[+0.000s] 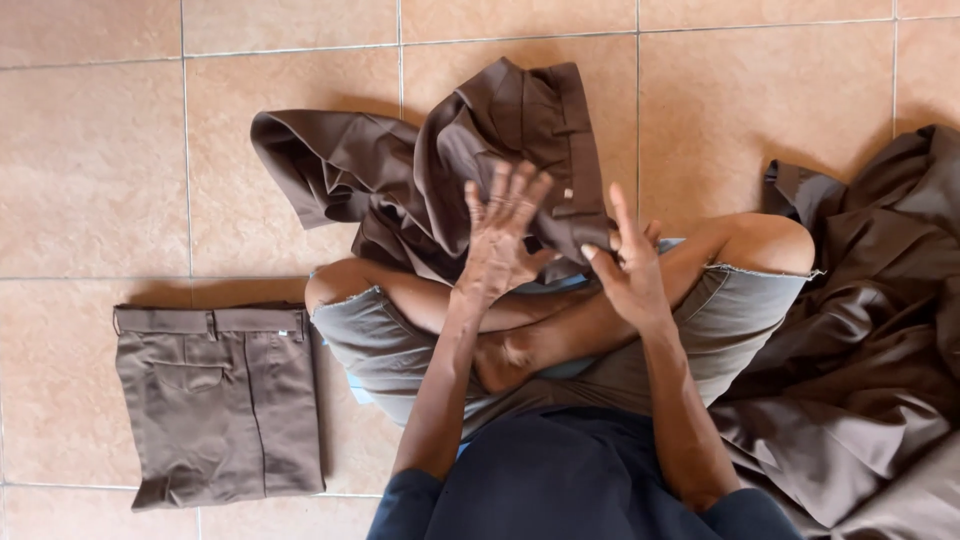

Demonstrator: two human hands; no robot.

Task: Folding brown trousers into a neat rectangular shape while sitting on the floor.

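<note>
A crumpled pair of brown trousers (400, 170) lies on the tiled floor just past my crossed legs, its waistband end resting against my shins. My left hand (497, 245) hovers over the cloth, back up, fingers spread and holding nothing. My right hand (630, 270) is beside it to the right, fingers apart, thumb tip at the edge of the waistband; I see no grip on it.
A neatly folded pair of brown trousers (220, 400) lies on the floor at my left. A heap of loose brown garments (860, 350) is piled at my right, against my knee. I sit cross-legged in grey shorts (745, 310) on tan tiles (90, 170).
</note>
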